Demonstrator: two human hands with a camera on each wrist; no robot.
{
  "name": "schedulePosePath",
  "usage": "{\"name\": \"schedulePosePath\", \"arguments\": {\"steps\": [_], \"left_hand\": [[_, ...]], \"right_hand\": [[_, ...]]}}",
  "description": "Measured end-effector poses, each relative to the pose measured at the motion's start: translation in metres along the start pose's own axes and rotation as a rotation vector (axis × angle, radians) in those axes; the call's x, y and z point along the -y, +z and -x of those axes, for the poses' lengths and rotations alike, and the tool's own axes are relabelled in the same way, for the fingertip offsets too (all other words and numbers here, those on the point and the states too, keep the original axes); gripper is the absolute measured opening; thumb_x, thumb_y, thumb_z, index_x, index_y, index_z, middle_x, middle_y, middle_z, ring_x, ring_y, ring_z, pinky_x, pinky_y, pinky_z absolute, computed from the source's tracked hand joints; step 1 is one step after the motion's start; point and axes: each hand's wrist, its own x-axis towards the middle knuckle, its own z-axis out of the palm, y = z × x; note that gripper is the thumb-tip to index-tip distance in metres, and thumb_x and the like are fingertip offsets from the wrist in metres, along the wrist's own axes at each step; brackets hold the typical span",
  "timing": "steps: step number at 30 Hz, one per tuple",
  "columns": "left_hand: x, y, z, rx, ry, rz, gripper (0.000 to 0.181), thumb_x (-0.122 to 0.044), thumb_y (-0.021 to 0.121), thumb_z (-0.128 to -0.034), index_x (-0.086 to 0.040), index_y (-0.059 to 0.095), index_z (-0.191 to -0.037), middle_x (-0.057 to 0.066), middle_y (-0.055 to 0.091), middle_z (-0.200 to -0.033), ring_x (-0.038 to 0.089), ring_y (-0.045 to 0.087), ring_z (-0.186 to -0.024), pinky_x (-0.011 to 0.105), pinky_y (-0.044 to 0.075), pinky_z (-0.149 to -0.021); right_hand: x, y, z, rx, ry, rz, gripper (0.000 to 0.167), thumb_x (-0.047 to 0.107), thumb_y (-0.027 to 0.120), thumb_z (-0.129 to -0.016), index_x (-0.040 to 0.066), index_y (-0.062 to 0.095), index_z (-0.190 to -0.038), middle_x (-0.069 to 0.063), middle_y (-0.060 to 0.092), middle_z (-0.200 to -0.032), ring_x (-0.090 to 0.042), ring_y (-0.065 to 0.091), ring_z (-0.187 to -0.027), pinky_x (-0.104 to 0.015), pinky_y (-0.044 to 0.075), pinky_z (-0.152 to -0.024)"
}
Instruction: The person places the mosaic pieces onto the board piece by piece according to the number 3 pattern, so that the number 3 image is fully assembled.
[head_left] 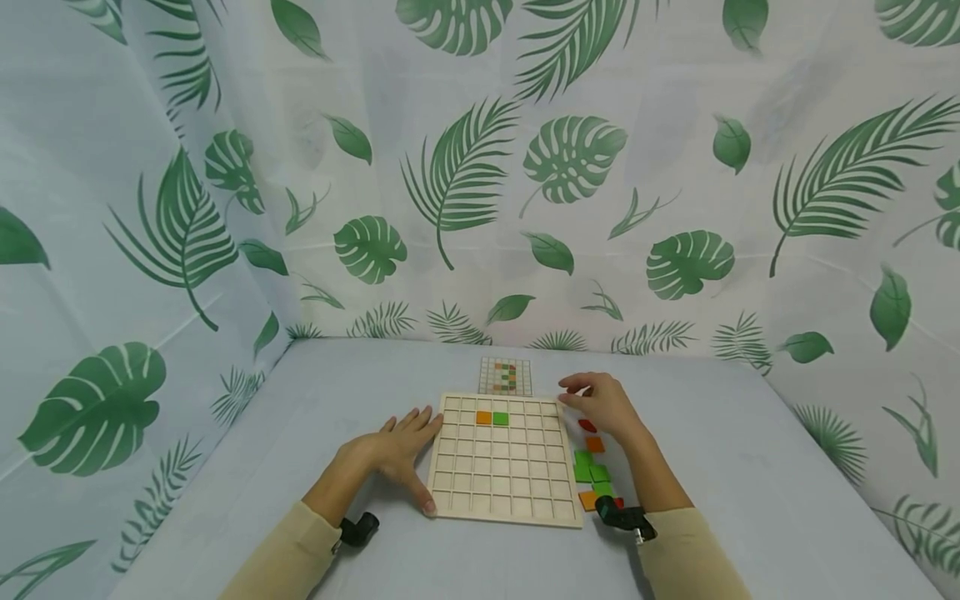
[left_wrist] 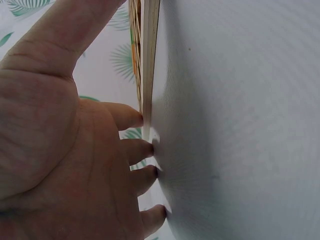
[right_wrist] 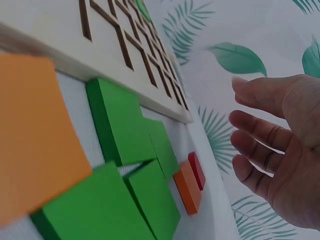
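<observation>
Leaf-printed sheeting (head_left: 465, 317) covers the walls behind and beside a pale table (head_left: 750, 467), the broadest surface within reach. On it lies a flat wooden grid board (head_left: 501, 486), set between the person's two hands. The left hand (head_left: 393, 454) lies along the board's left edge, fingers spread and grasping nothing, thumb by the near corner; light, even contact there should keep the frame from sliding, and pressing harder risks skewing it. The right hand (head_left: 596, 404) hovers by the far right corner, its fingers loosely bent, with nothing visible between thumb and fingertips.

Just beyond the board's far edge is a small pattern card (head_left: 506, 363), which is best left uncovered so its colours can be checked. Loose green tiles (head_left: 583, 468) cluster just beside the right edge, some touching, so a pinch on one by its sides would probably disturb its neighbours least. An orange tile (head_left: 595, 444) and a red piece (head_left: 587, 425) lie farther up that side. Within the grid, an orange square (head_left: 483, 417) and a green square (head_left: 500, 419) occupy adjoining compartments near the far edge; a sleeve or knuckle should clear them.
</observation>
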Motion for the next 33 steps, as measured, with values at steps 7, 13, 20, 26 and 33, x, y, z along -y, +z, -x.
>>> {"name": "schedulePosePath", "arguments": {"steps": [7,13,20,26,33], "left_hand": [[0.0,0.0,0.0,0.001,0.002,-0.008,0.144,-0.07,0.092,-0.0596,-0.015,0.015,-0.169,0.012,0.008,-0.176,0.034,0.007,-0.164,0.06,0.012,-0.13],[0.001,0.0,0.0,-0.005,0.011,-0.006,0.144,-0.07,0.092,-0.0598,-0.014,0.015,-0.168,0.013,0.008,-0.176,0.034,0.006,-0.164,0.061,0.012,-0.13],[0.0,-0.001,0.002,-0.002,0.004,0.001,0.144,-0.069,0.092,-0.0601,-0.014,0.015,-0.168,0.013,0.008,-0.176,0.034,0.007,-0.164,0.061,0.011,-0.13],[0.0,-0.002,0.002,0.002,0.002,-0.002,0.143,-0.069,0.092,-0.0603,-0.014,0.015,-0.168,0.012,0.008,-0.176,0.034,0.007,-0.164,0.061,0.012,-0.13],[-0.001,-0.001,0.001,0.0,0.004,0.004,0.144,-0.069,0.092,-0.0602,-0.014,0.015,-0.168,0.013,0.008,-0.176,0.034,0.006,-0.164,0.061,0.012,-0.13]], "right_hand": [[-0.009,-0.006,0.001,0.025,0.062,0.028,0.031,0.02,0.075,-0.097,0.007,0.074,-0.125,-0.015,0.071,-0.12,-0.025,0.061,-0.09,-0.03,0.056,-0.067],[-0.019,-0.011,0.003,0.085,0.084,0.045,0.031,0.021,0.077,-0.094,0.009,0.076,-0.123,-0.013,0.071,-0.118,-0.023,0.062,-0.09,-0.03,0.053,-0.071],[-0.021,-0.013,0.007,0.104,0.129,0.077,0.029,0.021,0.077,-0.094,0.011,0.077,-0.121,-0.01,0.07,-0.114,-0.023,0.061,-0.09,-0.032,0.051,-0.073],[-0.02,-0.016,0.012,0.113,0.172,0.117,0.028,0.018,0.081,-0.09,0.006,0.078,-0.115,-0.008,0.071,-0.099,-0.024,0.059,-0.088,-0.033,0.049,-0.071],[-0.019,-0.019,0.013,0.122,0.184,0.126,0.025,0.018,0.083,-0.088,0.004,0.078,-0.108,-0.004,0.074,-0.09,-0.022,0.061,-0.085,-0.037,0.05,-0.073]]}}
